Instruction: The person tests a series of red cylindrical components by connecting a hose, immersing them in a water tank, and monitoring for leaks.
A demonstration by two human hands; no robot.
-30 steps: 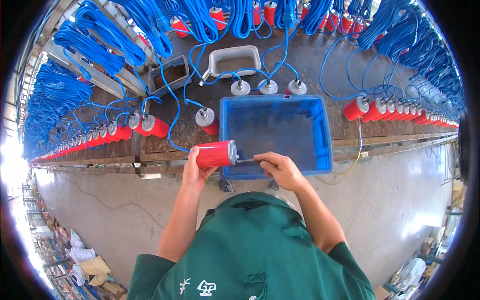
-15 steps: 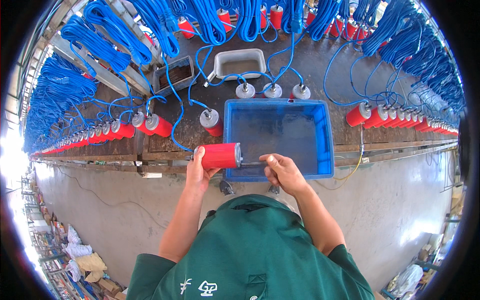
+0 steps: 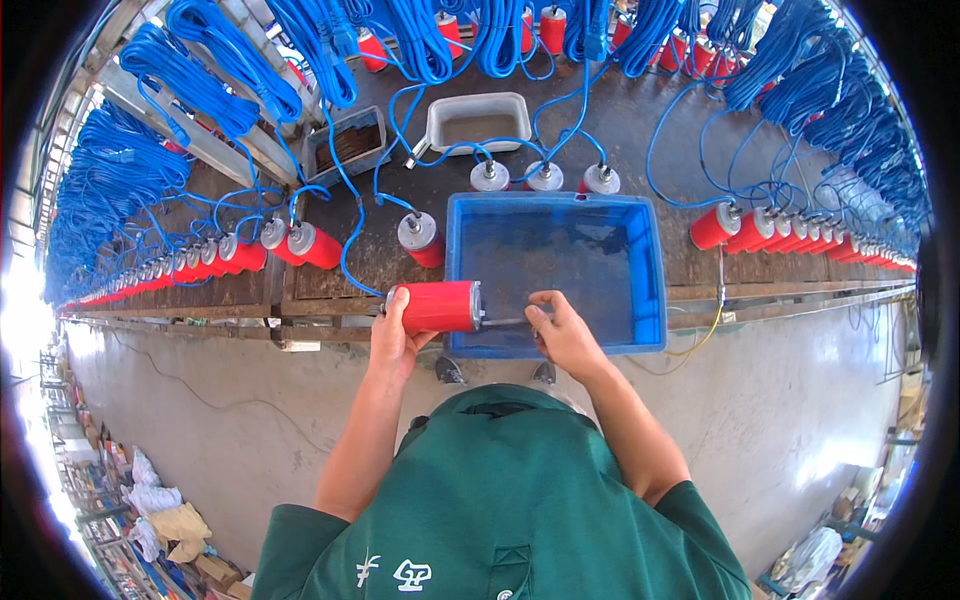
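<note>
My left hand [image 3: 396, 342] is wrapped round a red cylindrical motor body [image 3: 442, 307], held level at the front of the blue tub. A blue cable [image 3: 352, 270] runs to its left end. From the silver right end a thin metal rod [image 3: 505, 322] sticks out toward my right hand [image 3: 568, 338]. The fingers of that hand are curled at the rod's far end, thumb and index finger close about it. Whether the rod is a shaft or a separate tool I cannot tell. The blue tub [image 3: 656, 270] holds murky liquid behind and beneath both hands.
Three red cylinders [image 3: 545, 178] stand behind the tub, another [image 3: 421, 240] at its left. Rows of cylinders [image 3: 755, 232] line the bench on both sides. Coiled blue cables [image 3: 210, 90] hang above. A grey tray [image 3: 478, 122] and a dark bin [image 3: 345, 148] sit farther back.
My right hand has shifted slightly, its index finger lifting away a little and curling differently at the rod. The red cylinder stays almost where it was in my left hand.
</note>
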